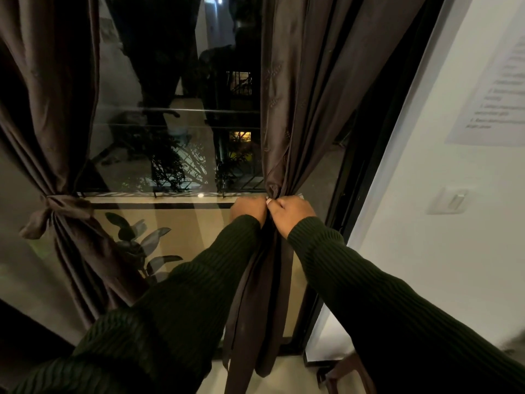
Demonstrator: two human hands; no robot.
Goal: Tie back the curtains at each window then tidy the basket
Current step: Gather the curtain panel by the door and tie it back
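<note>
Right curtain [306, 95]: dark brown fabric, hung from 12 o'clock down the right side of the window, gathered into a narrow bunch near the centre of the view, its tail falling towards 6 o'clock
Left hand [248, 210]: fingers curled, the gathered right curtain is gripped at its left side, just below a small knot of fabric
Right hand [292, 213]: fingers curled, the same gather is pinched from the right; the two hands are touching at the bunch
Sleeves [383, 280]: dark green ribbed knit, reaching in from 7 and 5 o'clock
Left curtain [48, 95]: at 9 o'clock, already cinched by a knotted tie-back [61, 207] of the same cloth
Window [176, 123]: dark glass between the curtains, railings and foliage seen through it
Wall [426, 251]: white, at 3 o'clock, with a printed sheet [494, 89] and a light switch [450, 200] on it
</note>
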